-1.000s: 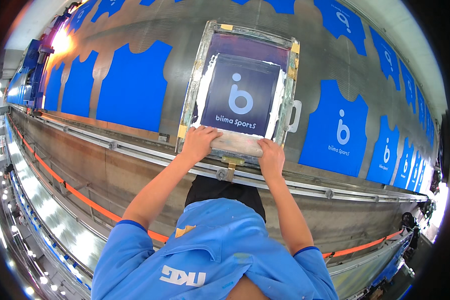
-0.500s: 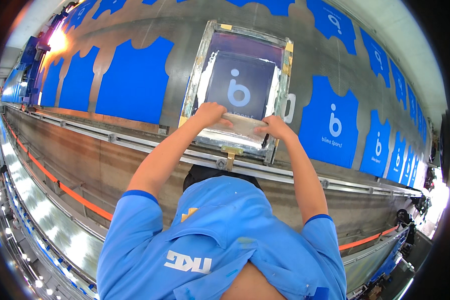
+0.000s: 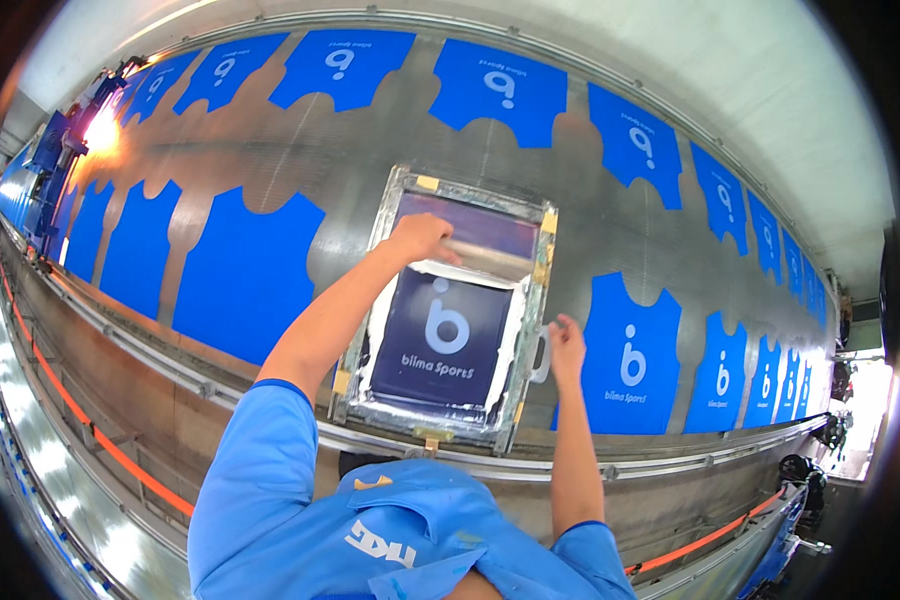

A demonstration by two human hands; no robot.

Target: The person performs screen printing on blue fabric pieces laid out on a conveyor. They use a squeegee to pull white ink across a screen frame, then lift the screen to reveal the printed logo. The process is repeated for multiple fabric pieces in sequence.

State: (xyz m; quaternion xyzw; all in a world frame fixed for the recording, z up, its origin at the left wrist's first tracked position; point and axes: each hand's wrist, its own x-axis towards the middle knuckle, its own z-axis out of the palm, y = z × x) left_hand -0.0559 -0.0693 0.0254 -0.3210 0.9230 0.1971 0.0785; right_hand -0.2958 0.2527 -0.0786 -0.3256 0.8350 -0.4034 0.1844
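Observation:
A screen-printing frame (image 3: 543, 262) lies on the long table in front of me. Its dark mesh shows a pale logo with lettering (image 3: 446, 328), edged by smears of white ink (image 3: 378, 340). Across the far part of the mesh rests a squeegee (image 3: 490, 260). My left hand (image 3: 425, 240) is closed round the left end of this squeegee. Off the squeegee, my right hand (image 3: 568, 348) hovers just right of the frame, its fingers loosely bent with nothing seen in them. Beside it is the frame's pale side handle (image 3: 540, 356).
Unprinted blue vest-shaped fabric pieces (image 3: 245, 275) lie to the left; printed ones (image 3: 632, 355) lie to the right, with another printed row (image 3: 500, 90) along the far side. A metal rail (image 3: 610, 467) runs along the near edge. A machine with a bright glow (image 3: 100, 130) stands far left.
The squeegee has gone from the near end of the mesh to the far part, in my left hand. My right hand has let go of it and moved beside the frame. The view has shifted.

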